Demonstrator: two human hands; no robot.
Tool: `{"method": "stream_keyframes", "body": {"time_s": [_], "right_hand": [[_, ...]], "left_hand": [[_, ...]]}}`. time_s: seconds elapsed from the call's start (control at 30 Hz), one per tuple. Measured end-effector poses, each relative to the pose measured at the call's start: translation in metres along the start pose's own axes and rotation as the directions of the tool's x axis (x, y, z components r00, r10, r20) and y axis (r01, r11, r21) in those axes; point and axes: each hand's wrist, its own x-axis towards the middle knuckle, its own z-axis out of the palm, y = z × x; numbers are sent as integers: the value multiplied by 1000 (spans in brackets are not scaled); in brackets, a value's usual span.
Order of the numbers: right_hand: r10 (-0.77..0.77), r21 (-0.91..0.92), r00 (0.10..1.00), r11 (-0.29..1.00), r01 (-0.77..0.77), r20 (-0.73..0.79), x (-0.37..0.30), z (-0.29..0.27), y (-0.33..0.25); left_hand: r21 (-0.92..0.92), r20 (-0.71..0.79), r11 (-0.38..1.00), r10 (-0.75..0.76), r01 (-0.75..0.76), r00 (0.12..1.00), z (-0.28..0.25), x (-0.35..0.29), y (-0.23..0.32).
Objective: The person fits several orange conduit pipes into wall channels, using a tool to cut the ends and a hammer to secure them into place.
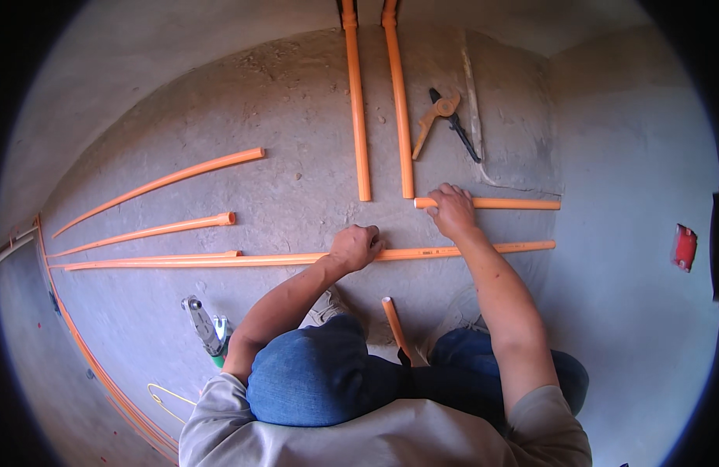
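A long orange pipe [297, 259] lies crosswise on the concrete in front of me. Curled over it near the middle, my left hand [358, 247] is closed; its fingertips are partly hidden. A shorter orange pipe [515, 204] lies farther off, its right end close to the wall. My right hand [453, 212] grips it near its white-edged left end. Just beyond that end, two more orange pipes, a left one [359, 124] and a right one [400, 109], run away from me.
An orange-and-black pipe cutter [443, 117] lies at the far right. Other orange pipes [165, 180] spread leftward. An orange pipe piece [393, 321] stands between my legs. A grey-and-green tool [205, 327] is by my left arm. A red wall box [684, 248] sits in the right wall.
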Motion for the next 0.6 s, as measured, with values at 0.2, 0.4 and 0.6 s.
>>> {"method": "stream_keyframes", "body": {"time_s": [0.2, 0.4, 0.6], "right_hand": [[-8, -11, 1000, 1000, 8, -10, 1, -1, -2], [-2, -7, 1000, 1000, 2, -6, 1, -2, -1], [-13, 0, 1000, 1000, 13, -5, 1, -3, -1]], "left_hand": [[13, 16, 1000, -1, 1, 1000, -1, 5, 0], [27, 34, 1000, -13, 12, 999, 0, 6, 2], [8, 24, 1000, -12, 12, 1000, 4, 4, -2]]}}
